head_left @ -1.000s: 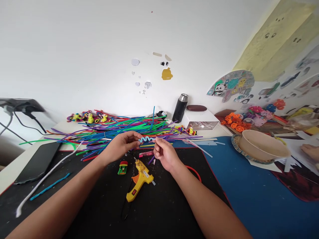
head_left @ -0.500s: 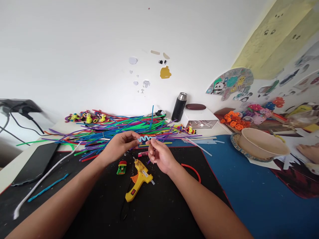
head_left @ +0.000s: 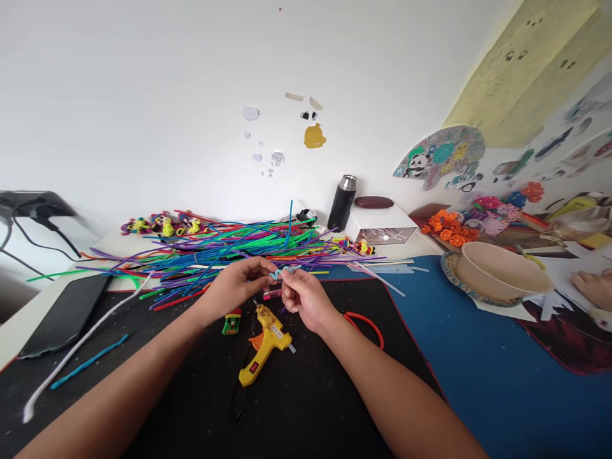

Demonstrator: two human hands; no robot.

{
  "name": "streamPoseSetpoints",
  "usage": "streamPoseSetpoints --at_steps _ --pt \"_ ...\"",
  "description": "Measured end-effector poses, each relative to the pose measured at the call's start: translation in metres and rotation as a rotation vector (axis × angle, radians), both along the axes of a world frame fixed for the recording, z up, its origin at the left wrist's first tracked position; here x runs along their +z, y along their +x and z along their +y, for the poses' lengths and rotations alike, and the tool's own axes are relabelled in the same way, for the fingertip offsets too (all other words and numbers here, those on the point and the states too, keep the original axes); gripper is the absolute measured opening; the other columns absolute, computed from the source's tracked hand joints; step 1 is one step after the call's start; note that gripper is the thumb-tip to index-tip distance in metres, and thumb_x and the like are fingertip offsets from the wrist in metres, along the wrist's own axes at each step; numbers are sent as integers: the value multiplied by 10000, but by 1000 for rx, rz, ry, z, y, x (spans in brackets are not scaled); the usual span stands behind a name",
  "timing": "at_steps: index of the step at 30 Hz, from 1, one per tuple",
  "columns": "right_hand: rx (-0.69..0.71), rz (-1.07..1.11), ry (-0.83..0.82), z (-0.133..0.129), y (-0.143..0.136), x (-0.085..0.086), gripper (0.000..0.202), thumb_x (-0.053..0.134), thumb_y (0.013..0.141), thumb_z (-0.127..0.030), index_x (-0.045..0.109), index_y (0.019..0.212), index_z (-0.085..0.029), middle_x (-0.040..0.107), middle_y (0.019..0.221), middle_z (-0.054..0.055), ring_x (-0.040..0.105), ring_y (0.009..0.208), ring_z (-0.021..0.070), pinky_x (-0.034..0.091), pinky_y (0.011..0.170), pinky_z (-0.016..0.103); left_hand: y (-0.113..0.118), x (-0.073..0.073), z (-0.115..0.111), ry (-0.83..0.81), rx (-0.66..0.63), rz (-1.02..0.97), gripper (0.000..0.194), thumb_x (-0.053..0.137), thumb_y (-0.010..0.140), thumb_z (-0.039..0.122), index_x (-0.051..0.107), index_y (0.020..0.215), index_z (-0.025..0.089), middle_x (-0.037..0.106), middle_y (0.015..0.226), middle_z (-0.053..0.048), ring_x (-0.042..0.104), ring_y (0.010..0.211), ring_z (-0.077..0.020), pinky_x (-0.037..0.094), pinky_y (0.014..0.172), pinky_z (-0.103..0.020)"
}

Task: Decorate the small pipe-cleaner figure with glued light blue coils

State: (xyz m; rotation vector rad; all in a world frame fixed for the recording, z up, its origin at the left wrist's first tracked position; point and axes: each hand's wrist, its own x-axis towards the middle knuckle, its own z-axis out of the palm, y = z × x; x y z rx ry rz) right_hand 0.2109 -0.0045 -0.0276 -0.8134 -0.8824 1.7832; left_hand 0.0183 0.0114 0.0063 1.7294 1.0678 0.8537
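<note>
Well to the left of the yellow glue gun lies a black phone; a white strip and a blue twisted strip follow, also left of the gun. The left hand, just beyond the gun and to its left, has thumb and fingers pinched on one end of a light-blue wavy strip. A small green-and-red piece lies just left of the gun. The wavy strip is beyond the gun's nozzle, directly between the hands, its long axis running from side to side; neither hand is clearly nearer. The right hand, beyond the gun and to its right, grips the strip between thumb and forefinger, other fingers curled. Further right of the gun is a red loop.
</note>
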Motion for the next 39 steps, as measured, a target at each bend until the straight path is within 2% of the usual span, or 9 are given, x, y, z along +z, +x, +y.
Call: streamPoseSetpoints --at_steps 4,9,15,22,27,33,39 --pt "-13 18 -24 1 1 0 538 925 686 -592 556 741 -204 547 579 -73 429 419 68 224 407 229 0 2 -3 110 29 84 345 692 903 479 669 1130 220 778 993 -54 731 897 -241 574 794 -345" --pt "-17 27 -36 1 1 1 513 920 697 -583 589 775 -199 532 576 -78 418 428 68 231 413 229 0 7 -7 301 85 244 246 630 946 450 663 1061 235 773 947 -31 720 847 -222 547 769 -317" --pt "-18 31 -35 1 2 -1 498 921 703 -575 600 776 -201 529 588 -73 421 436 70 230 416 229 -2 4 -5 472 70 365 207 563 991 401 689 1012 238 801 985 -46 739 853 -222 540 762 -304" --pt "-20 34 -28 2 2 -2 515 918 713 -574 564 724 -200 535 590 -66 431 438 70 236 418 225 -6 1 -3 585 40 418 202 561 1020 361 717 1013 233 807 966 -43 752 831 -216 543 744 -285" --pt "-22 38 -34 1 2 -2 495 921 711 -564 591 749 -197 534 592 -67 434 444 73 233 417 226 -9 -1 -1 681 3 478 228 540 1051 336 739 1043 224 815 983 -66 763 856 -230 559 777 -298" --pt "-24 33 -35 1 2 -2 484 920 712 -565 606 750 -199 528 592 -66 421 444 73 231 422 230 -10 -1 1 710 -20 496 238 531 1057 316 746 1039 216 814 977 -78 768 859 -235 569 771 -304" --pt "-19 36 -25 2 2 -3 496 914 726 -564 574 713 -203 525 594 -59 426 448 75 231 424 235 -10 -1 1 650 -15 477 252 519 1042 324 751 1009 231 818 981 -72 764 864 -231 562 770 -301"
